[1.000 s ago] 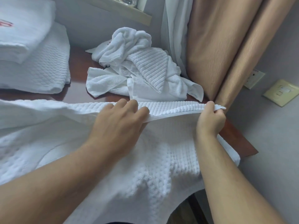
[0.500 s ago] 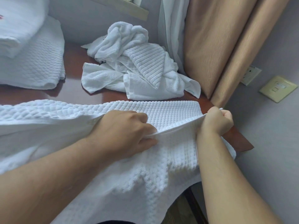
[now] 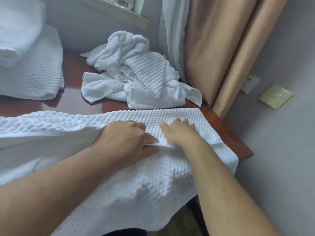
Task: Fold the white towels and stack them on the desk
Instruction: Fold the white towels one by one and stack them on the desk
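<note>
White towel (image 3: pixel 180 114), left hand (image 3: pixel 126 138) pinching its folded edge, right hand (image 3: pixel 179 132) flat on top

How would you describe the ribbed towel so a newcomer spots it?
On the brown desk, at the far corner by the tan curtain, lies a crumpled towel heap. The ribbed towel drapes over the heap's middle. It alone has straight parallel ridges; its neighbours are plain terry.
</note>
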Available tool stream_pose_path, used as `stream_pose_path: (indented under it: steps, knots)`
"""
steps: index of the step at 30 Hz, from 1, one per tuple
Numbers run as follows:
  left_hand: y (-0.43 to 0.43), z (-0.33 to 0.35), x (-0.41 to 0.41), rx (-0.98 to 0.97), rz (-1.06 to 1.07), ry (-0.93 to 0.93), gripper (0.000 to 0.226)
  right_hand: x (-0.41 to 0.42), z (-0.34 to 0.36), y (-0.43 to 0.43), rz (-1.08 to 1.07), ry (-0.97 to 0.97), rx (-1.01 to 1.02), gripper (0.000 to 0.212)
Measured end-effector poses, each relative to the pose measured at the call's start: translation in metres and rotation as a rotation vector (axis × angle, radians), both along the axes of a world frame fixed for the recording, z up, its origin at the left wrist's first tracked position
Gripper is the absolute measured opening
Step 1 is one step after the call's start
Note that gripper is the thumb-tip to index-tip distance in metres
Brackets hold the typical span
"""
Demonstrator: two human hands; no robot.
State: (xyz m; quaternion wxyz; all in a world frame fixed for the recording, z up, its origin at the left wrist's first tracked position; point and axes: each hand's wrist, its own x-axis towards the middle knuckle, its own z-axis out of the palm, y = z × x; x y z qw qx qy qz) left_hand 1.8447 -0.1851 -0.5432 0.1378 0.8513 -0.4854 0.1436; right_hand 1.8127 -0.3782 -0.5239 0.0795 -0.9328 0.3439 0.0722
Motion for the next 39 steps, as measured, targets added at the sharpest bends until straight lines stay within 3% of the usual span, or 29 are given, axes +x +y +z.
stream_pose_path:
  steps: [2,4,7,9,11,13,16,19,21,23,30,33,35,39]
  knots:
    - [-0.001,0.001,-0.002,0.024,-0.001,0.031,0.050,-0.003,-0.017,0.006,-0.008,-0.088,-0.065,0.080]
    - [0.006,0.005,-0.004,0.053,-0.038,0.060,0.042,-0.007,-0.024,0.006,0.022,-0.278,-0.101,0.069]
    - [0.041,0.017,-0.012,0.111,-0.071,0.009,0.055,-0.014,-0.024,0.006,0.098,-0.532,-0.143,0.046]
    - [0.076,0.024,-0.021,0.053,-0.080,-0.152,0.064,-0.016,-0.024,0.009,0.192,-0.634,-0.151,0.032]
    - [0.117,0.027,-0.030,-0.056,-0.049,-0.303,0.061,-0.016,-0.020,0.011,0.235,-0.580,-0.154,0.027]
    - [0.164,0.024,-0.034,-0.134,0.098,-0.325,0.061,-0.010,-0.007,0.022,0.184,-0.405,-0.181,0.023]
    - [0.228,0.017,-0.031,-0.106,0.549,-0.084,0.083,0.004,0.016,0.074,0.189,-0.281,-0.124,0.015]
    - [0.253,0.007,-0.024,0.014,0.798,0.228,0.098,0.008,0.024,0.165,0.532,-0.486,0.180,0.040]
    - [0.254,-0.002,-0.014,0.016,0.790,0.232,0.098,0.008,0.019,0.218,0.715,-0.506,0.268,0.062]
    - [0.254,-0.005,-0.004,-0.007,0.776,0.195,0.093,0.010,0.007,0.246,0.789,-0.433,0.150,0.075]
    - [0.261,-0.003,0.042,-0.157,0.714,0.019,0.058,0.034,-0.025,0.245,0.768,-0.585,0.021,0.055]
    - [0.257,-0.001,0.047,-0.207,0.674,-0.069,0.050,0.042,-0.023,0.256,0.707,-0.561,-0.136,0.050]
    - [0.265,-0.003,0.044,-0.343,0.668,-0.121,0.049,0.038,-0.023,0.262,0.746,-0.616,-0.246,0.050]
    - [0.310,0.002,0.041,-0.971,0.966,0.006,0.030,0.030,-0.015,0.278,0.887,-0.768,-0.312,0.049]
